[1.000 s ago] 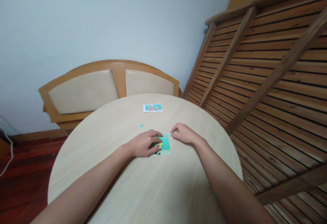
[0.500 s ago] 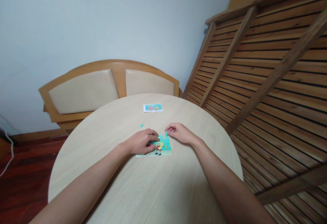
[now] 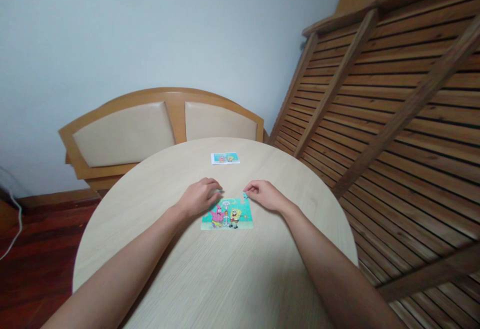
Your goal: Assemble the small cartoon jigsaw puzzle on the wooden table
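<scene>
A jigsaw puzzle (image 3: 240,221) with cartoon characters on a teal ground lies on the table between my hands. Its top edge is uneven, with gaps. My left hand (image 3: 198,198) is over its upper left corner, fingers curled, with a small teal puzzle piece (image 3: 219,190) at the fingertips. The fingers partly cover that piece. At the puzzle's upper right corner, my right hand (image 3: 266,195) pinches another teal puzzle piece (image 3: 245,195) between thumb and fingers; most of this piece shows below the fingertips.
A folded picture sheet (image 3: 225,158) with the same characters lies farther back on the round wooden table (image 3: 210,279). Behind the table stands a padded wooden headboard (image 3: 127,134) against the wall. A slatted wooden frame (image 3: 375,119) leans at the right.
My left hand has moved up and left off the puzzle, uncovering the pink and grey figures. The loose piece has shifted right, to its fingertips. My right hand has hardly moved.
</scene>
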{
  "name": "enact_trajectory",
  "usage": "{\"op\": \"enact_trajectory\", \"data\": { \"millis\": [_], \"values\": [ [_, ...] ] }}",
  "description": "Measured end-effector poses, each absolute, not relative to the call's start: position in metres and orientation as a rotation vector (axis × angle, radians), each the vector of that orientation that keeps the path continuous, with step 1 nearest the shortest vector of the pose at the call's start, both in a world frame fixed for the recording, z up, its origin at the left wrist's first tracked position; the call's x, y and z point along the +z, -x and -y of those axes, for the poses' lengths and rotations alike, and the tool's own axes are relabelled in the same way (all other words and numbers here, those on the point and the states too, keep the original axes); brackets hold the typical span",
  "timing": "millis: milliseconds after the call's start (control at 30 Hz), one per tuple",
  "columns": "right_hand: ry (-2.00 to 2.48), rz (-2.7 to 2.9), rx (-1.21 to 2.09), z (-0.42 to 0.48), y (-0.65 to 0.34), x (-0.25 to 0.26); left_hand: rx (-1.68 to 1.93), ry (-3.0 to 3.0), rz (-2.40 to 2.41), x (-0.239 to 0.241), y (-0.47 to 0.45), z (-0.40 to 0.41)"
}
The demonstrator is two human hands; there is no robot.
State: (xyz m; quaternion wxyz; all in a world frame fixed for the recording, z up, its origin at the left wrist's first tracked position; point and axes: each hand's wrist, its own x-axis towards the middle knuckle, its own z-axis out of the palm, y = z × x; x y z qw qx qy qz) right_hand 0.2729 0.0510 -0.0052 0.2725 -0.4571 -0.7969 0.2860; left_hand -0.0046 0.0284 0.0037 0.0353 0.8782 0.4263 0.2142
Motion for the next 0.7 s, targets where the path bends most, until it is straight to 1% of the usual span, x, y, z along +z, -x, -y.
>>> {"op": "enact_trajectory", "data": {
  "millis": [67, 133, 333, 700],
  "values": [
    [1.286, 2.123, 0.71, -0.054, -0.276, -0.006, 0.711, -2.617, -1.474, -0.002, 0.015, -0.037],
    [1.345, 2.103, 0.652, -0.056, -0.28, -0.008, 0.719, -2.579, -1.524, -0.007, 0.022, -0.044],
    [1.473, 2.08, 0.536, -0.058, -0.286, -0.009, 0.697, -2.612, -1.439, -0.016, 0.018, -0.05],
    [1.506, 2.118, 0.478, -0.058, -0.287, -0.01, 0.719, -2.585, -1.447, -0.018, 0.01, -0.052]
  ]
}}
